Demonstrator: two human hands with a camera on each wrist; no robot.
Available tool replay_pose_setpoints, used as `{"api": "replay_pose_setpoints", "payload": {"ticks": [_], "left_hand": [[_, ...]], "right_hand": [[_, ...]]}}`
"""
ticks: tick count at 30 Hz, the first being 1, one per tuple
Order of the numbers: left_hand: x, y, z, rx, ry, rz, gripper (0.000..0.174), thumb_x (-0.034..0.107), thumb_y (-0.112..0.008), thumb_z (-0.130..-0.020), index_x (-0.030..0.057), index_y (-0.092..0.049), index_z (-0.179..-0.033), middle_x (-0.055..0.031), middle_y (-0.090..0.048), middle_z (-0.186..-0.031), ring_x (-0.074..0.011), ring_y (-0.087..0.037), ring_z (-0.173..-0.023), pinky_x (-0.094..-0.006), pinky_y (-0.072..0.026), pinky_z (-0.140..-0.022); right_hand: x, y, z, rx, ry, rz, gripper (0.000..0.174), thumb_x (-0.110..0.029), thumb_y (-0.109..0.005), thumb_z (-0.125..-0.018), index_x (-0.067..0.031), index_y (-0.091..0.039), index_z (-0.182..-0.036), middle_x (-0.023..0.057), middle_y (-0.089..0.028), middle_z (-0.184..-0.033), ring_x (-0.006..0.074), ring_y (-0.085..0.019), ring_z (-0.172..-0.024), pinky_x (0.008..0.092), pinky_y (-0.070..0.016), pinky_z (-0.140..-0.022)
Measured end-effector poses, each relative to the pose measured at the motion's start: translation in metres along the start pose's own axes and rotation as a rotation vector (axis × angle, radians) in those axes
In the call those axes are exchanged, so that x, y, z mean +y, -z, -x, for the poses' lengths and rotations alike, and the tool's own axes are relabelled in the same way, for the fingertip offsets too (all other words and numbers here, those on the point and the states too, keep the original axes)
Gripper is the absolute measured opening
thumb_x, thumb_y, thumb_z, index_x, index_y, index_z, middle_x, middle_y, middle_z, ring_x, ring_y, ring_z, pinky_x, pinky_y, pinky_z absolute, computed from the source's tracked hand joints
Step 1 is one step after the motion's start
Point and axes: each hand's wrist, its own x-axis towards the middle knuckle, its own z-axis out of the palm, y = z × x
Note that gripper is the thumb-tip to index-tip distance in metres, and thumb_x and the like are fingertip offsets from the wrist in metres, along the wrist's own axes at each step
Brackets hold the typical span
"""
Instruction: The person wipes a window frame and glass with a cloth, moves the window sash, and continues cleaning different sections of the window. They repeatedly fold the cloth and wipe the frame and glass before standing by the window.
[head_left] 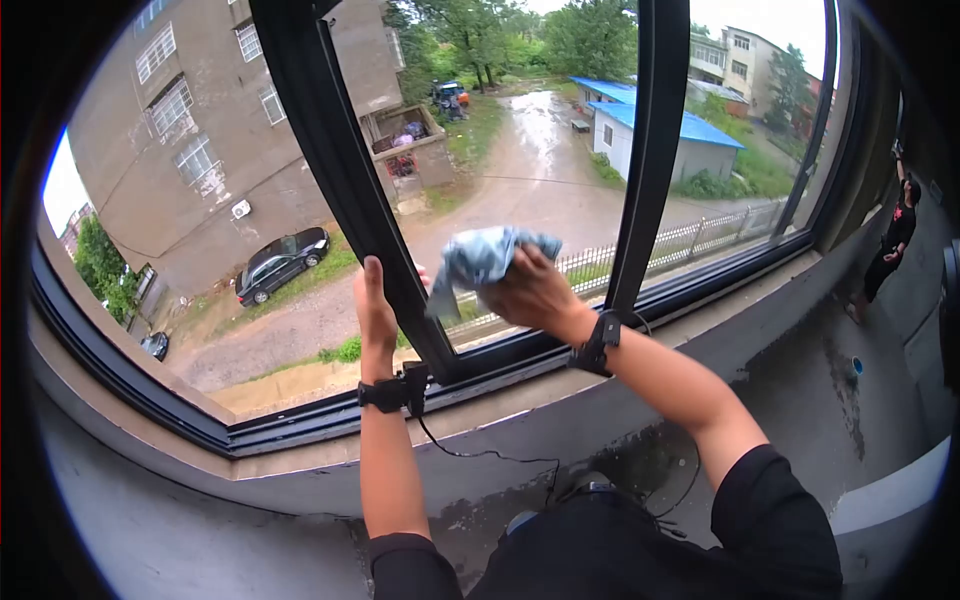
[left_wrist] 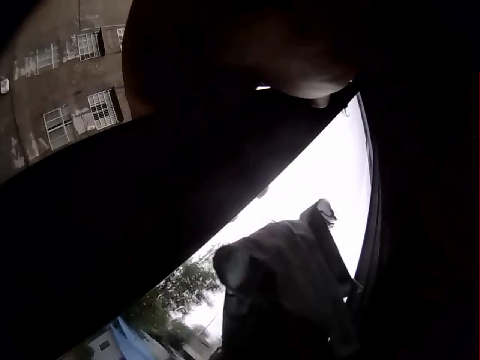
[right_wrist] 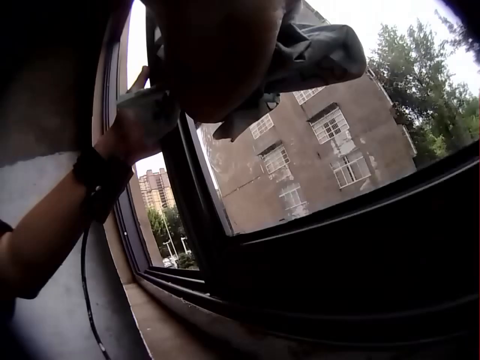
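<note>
Wiping this pane will likely go best with broad, overlapping strokes, so spread the crumpled blue-grey cloth [head_left: 480, 258] flatter under your palm. Your right hand [head_left: 535, 292] has its fingers clenched round the cloth, bunching it against the clear window glass [head_left: 520, 160] low on the pane, just right of the slanted black metal frame bar [head_left: 340, 150]. Your left hand [head_left: 376, 305] braces on that bar, thumb straight up along it, fingers apparently hooked round its far edge. That looks a sound anchor, so lean on it rather than on the glass. Work into the corner where the bar meets the bottom rail, and mind the trailing black wrist cable [head_left: 480, 455] below the grey concrete sill [head_left: 700, 315].
</note>
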Motion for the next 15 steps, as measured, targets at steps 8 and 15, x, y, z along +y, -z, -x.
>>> {"api": "replay_pose_setpoints", "payload": {"ticks": [8,15], "left_hand": [[0.033,-0.013,-0.02,0.226,-0.094,-0.062,0.07,0.068,-0.043,-0.085,-0.0007,-0.054,-0.091,-0.0136,-0.063,-0.074,-0.02,-0.063,-0.058,-0.0278,-0.0494,-0.056],[0.006,0.001,-0.031,0.182,-0.356,-0.036,0.057,0.056,-0.044,-0.092,-0.0001,-0.054,-0.093,-0.0134,-0.063,-0.074,-0.018,-0.062,-0.058,-0.0257,-0.0485,-0.055]], "right_hand": [[0.118,0.07,-0.213,0.609,-0.351,-0.044,0.036,-0.022,-0.058,-0.079,-0.0106,-0.058,-0.114,0.0154,-0.058,-0.111,0.0326,-0.05,-0.108,0.0473,-0.0381,-0.093],[0.007,-0.006,-0.041,0.156,0.165,-0.183,0.028,-0.018,-0.063,-0.076,-0.0192,-0.069,-0.104,-0.006,-0.057,-0.125,0.0176,-0.042,-0.124,0.0379,-0.031,-0.108]]}}
